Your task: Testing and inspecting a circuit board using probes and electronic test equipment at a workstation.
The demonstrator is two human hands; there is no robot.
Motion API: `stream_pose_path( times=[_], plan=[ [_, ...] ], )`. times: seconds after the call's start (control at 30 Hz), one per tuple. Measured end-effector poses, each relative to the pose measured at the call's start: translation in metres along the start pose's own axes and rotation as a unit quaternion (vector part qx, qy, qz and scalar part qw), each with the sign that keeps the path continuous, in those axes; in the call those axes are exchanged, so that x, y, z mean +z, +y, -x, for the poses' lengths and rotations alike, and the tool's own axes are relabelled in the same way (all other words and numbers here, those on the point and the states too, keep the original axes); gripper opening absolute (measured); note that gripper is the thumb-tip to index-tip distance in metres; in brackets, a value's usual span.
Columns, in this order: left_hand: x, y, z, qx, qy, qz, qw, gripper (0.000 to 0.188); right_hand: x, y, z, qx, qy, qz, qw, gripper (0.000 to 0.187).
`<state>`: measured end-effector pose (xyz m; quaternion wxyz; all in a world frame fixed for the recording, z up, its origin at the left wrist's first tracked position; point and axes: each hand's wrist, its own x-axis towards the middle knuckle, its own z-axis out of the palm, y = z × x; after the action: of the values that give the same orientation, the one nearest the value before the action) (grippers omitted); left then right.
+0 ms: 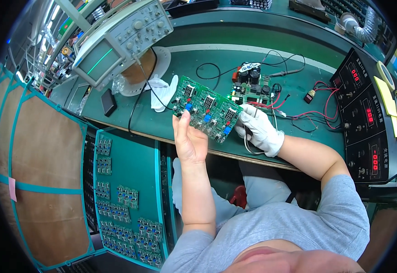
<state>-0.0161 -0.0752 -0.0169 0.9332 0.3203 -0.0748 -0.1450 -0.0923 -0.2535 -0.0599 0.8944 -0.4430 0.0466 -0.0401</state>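
Left hand point(193, 142): fingers partly behind board point(206, 109)
Right hand point(260, 131): fingertips partly hidden, board's right edge
Tray point(191, 8): cut off above
Small boards point(104, 166), rack's point(137, 159) left edge: parts too small

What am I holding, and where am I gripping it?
A green circuit board: your bare left hand holds its lower-left edge, your gloved right hand its right end.

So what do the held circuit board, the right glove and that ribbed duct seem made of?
The circuit board: probably rigid laminate, smooth-looking green, straight-edged. The white glove: likely soft knit fabric, matte and wrinkled. The ribbed duct: perhaps metal foil, judging by its silvery shine; coated plastic is possible.
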Motion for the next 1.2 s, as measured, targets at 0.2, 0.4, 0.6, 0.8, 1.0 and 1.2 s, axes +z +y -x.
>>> stream_pose_path(
  times=[0.2,0.4,0.6,0.8,1.0,1.2],
  plan=[
    [0.01,-0.008,0.008,0.084,0.008,-0.075,0.994,0.055,-0.002,0.003,0.001,-0.019,-0.013,-0.025,0.999,0.039],
    [0.012,-0.018,0.012,0.126,0.019,-0.123,0.984,0.07,-0.002,-0.004,0.0,0.031,-0.06,-0.164,0.984,0.035],
    [-0.003,-0.018,0.011,0.079,0.017,-0.177,0.981,0.086,0.006,-0.007,0.019,-0.181,-0.081,0.204,0.959,0.028],
    [-0.012,0.001,0.018,0.11,-0.073,-0.188,0.973,0.119,0.008,-0.004,0.02,-0.284,-0.153,0.256,0.911,0.035],
    [-0.01,0.034,0.013,0.104,-0.148,-0.186,0.966,0.137,0.007,-0.008,0.018,-0.274,-0.198,0.3,0.892,0.021],
    [-0.022,0.046,0.016,0.102,-0.187,-0.226,0.951,0.141,0.008,-0.01,0.014,-0.314,-0.133,0.427,0.838,0.022]
  ],
)
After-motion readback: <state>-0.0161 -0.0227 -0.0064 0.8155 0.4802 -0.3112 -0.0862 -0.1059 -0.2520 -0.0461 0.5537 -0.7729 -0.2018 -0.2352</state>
